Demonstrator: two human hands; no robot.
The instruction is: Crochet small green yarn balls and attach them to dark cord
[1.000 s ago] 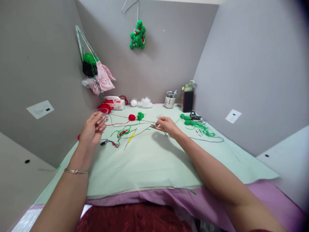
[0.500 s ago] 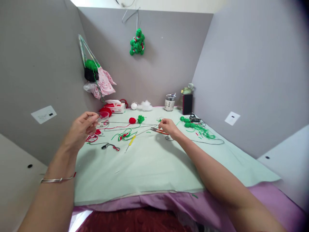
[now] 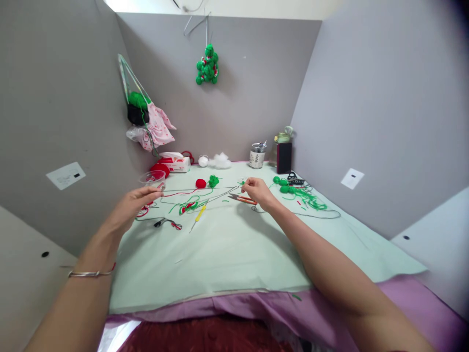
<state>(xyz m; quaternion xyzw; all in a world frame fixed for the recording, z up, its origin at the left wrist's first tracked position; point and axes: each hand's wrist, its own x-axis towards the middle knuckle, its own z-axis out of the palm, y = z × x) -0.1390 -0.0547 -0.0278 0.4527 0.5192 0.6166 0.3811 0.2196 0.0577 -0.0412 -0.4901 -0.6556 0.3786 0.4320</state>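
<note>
A dark grey yarn (image 3: 198,189) runs across the table between my two hands. At its left end my left hand (image 3: 134,203) pinches it with thumb and fingers together, in front of a clear plastic cup (image 3: 152,178). My right hand (image 3: 256,190) is closed on the yarn's looped right end. Orange-handled scissors (image 3: 242,199) lie just under that hand, blades pointing left; whether its lower fingers touch them is hidden. Between the hands are a yellow-handled crochet hook (image 3: 200,215), a red and green crocheted piece (image 3: 188,207) and a small red yarn ball (image 3: 200,183).
Green crocheted balls (image 3: 285,189) with loose strands and black scissors (image 3: 292,178) lie at right. A tissue box (image 3: 178,164), white stuffing (image 3: 220,161), a pen jar (image 3: 257,157) and a dark upright box (image 3: 284,158) line the back. Grey partitions (image 3: 234,93) enclose the table.
My left hand has moved right and slightly down, away from the cup's side, its fingers now pointing right. My right hand has hardly moved.
</note>
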